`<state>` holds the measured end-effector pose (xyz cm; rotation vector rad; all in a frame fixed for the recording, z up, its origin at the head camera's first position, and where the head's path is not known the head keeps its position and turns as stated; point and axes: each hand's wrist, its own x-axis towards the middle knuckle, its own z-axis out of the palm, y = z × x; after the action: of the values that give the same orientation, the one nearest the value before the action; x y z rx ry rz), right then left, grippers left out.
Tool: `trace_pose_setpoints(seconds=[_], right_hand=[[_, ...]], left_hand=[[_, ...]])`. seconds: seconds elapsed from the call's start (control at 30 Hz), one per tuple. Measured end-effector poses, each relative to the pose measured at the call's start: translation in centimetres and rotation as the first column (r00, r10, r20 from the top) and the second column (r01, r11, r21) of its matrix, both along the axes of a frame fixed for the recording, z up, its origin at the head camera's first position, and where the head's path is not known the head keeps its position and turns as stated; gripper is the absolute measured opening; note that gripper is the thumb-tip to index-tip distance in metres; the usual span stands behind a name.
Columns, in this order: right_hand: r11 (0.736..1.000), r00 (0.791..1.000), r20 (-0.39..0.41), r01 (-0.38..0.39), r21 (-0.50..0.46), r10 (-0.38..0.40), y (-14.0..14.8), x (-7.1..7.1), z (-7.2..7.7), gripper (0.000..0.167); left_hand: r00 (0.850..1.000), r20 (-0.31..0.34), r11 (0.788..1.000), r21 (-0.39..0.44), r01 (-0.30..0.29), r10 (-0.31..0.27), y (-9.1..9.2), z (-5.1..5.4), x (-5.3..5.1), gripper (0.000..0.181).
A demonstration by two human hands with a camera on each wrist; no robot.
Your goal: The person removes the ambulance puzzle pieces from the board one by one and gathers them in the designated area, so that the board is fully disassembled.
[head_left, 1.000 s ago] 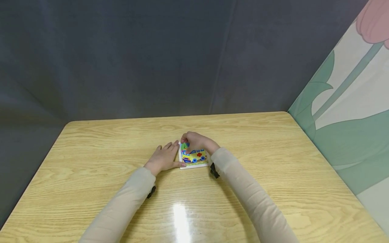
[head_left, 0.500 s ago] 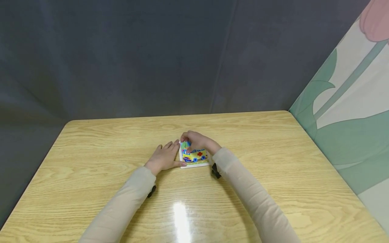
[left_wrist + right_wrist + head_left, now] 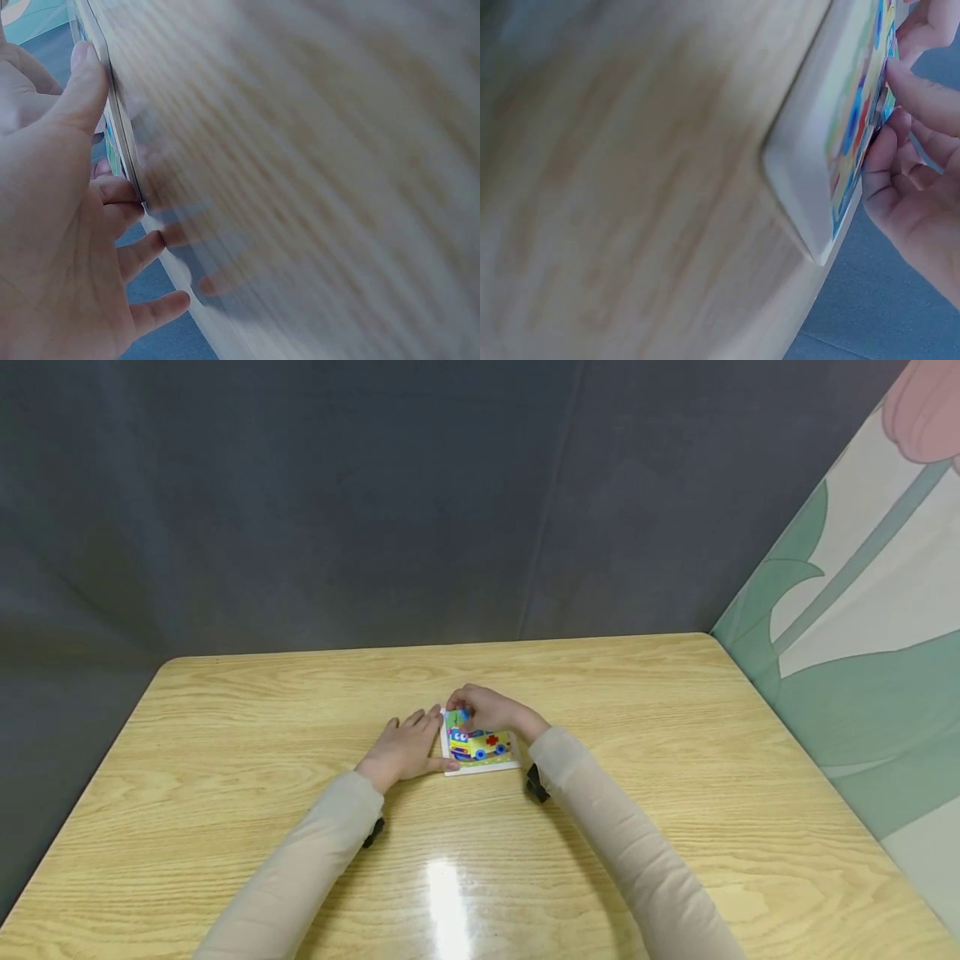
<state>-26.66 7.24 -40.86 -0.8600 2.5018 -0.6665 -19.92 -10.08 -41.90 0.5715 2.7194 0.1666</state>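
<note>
A: What surface do we have here?

B: A pale wood-grained worktop [image 3: 225,777] with rounded far corners and a bright streak of glare [image 3: 447,902] towards the front. We see dark blue-grey cloth [image 3: 360,502] behind it and, to the right, a light panel [image 3: 832,693] printed with green leaves and a pink flower [image 3: 926,410].

A: And on the worktop?

B: A small white-edged picture board [image 3: 483,767], lying flat near the middle.

A: Any label we can read?

B: We find a red cross [image 3: 491,741] on its yellow ambulance [image 3: 478,747] (blue wheels, cartoon eyes); finer marks are too small to make out.

A: And the hands?

B: The left hand [image 3: 405,753] lies spread along the board's left edge, fingers extended, thumb at the near corner. The right hand [image 3: 491,707] reaches over the board, thumb and fingers bent close to its far left part; whether they pinch a piece, we cannot tell.
</note>
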Motion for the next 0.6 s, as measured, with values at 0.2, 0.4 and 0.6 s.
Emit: trace_pose_setpoints(seconds=[0.2,0.4,0.6], right_hand=[[1.0,1.0,-0.009,-0.001,-0.016,0.001,-0.03,-0.14,0.0,0.028],[1.0,1.0,-0.018,-0.009,-0.02,0.009,-0.01,-0.23,0.04,0.028],[1.0,1.0,0.009,-0.015,-0.009,0.015,0.09,-0.17,-0.06,0.028]], left_hand=[[1.0,0.006,1.0,0.005,-0.005,0.005,0.03,-0.03,-0.02,0.093],[1.0,0.008,1.0,0.002,-0.009,0.009,0.02,-0.03,-0.12,0.094],[0.999,0.044,0.998,0.054,-0.024,0.021,-0.1,-0.1,-0.12,0.093]])
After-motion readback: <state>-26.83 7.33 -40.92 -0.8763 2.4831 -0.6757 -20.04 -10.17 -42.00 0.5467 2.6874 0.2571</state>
